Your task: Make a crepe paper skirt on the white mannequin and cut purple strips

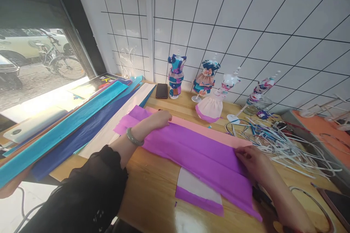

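Stretching below the left grip (pixel 162 118) and right grip (pixel 244 154), the wooden surface (pixel 147 182) bears a purple sheet (pixel 191 149) touching both. The right pinches its edge; whether the left clamps it cannot be told. Beyond the left lies a phone (pixel 162 91).

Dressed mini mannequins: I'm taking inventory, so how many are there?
4, in a row along the wall: the leftmost one beside the phone, then the peach-bowed one, the pale-skirted one and the rightmost one nearest the white strips. None looks hidden.
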{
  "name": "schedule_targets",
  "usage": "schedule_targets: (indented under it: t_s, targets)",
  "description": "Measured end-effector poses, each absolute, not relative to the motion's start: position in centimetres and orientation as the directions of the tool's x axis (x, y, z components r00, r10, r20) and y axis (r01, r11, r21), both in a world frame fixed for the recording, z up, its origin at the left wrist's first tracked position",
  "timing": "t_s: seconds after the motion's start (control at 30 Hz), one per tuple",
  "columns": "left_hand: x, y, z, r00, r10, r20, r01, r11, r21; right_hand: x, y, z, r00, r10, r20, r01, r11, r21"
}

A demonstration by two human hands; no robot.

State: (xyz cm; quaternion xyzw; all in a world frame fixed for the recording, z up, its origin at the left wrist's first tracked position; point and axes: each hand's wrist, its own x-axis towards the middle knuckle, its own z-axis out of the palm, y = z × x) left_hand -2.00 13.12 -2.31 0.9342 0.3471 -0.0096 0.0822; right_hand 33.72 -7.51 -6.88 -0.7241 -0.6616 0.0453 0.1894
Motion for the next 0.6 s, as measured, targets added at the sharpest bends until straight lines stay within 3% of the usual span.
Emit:
schedule_targets:
  t_s: [0.3,0.43,0.5,0.6]
  targets:
    - [-2.1,12.3,0.2,0.754,0.657,0.015,0.65,-0.749,0.128,32.9,-7.8,-6.0,0.129,0.977,0.172,0.941,-0.065,-0.333]
    - [-2.3,12.5,0.7,0.726,0.68,0.105,0.669,-0.733,0.121,32.3,-7.8,-5.1,0.211,0.931,0.298,0.934,-0.102,-0.342]
    - [-2.3,12.5,0.7,0.705,0.696,0.134,0.686,-0.718,0.119,31.6,-7.9,-4.5,0.326,0.881,0.343,0.901,-0.18,-0.394]
    - [-1.9,12.4,0.5,0.677,0.718,0.161,0.709,-0.695,0.116,30.5,-8.2,-3.8,0.544,0.8,0.252,0.741,-0.318,-0.591]
